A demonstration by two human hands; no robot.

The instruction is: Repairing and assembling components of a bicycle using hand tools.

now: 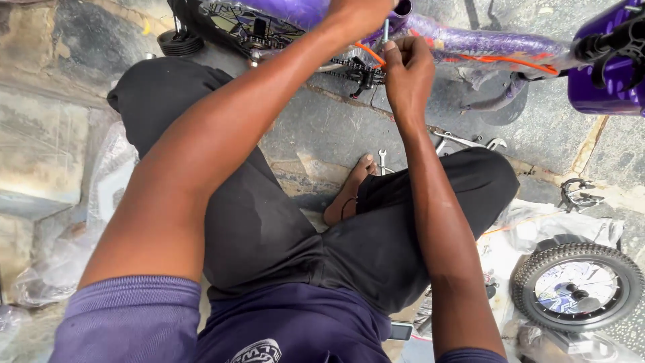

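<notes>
A small purple bicycle frame (470, 44) lies across the top of the view, with a black chain (349, 66) and an orange cable (510, 62) along it. My left hand (363, 10) reaches up to the frame at the top edge; its fingers are cut off from view. My right hand (406, 67) is just right of it, fingers closed around a thin upright metal rod (386, 30) by the chain. I sit cross-legged on the stone floor in black trousers, one bare foot (349, 191) showing.
Spanners lie on the floor by my foot (383, 160) and by my right knee (470, 141). A small knobbly wheel (578, 286) rests on plastic wrap at lower right, a brake part (578, 195) above it. A small black wheel (180, 42) is at upper left.
</notes>
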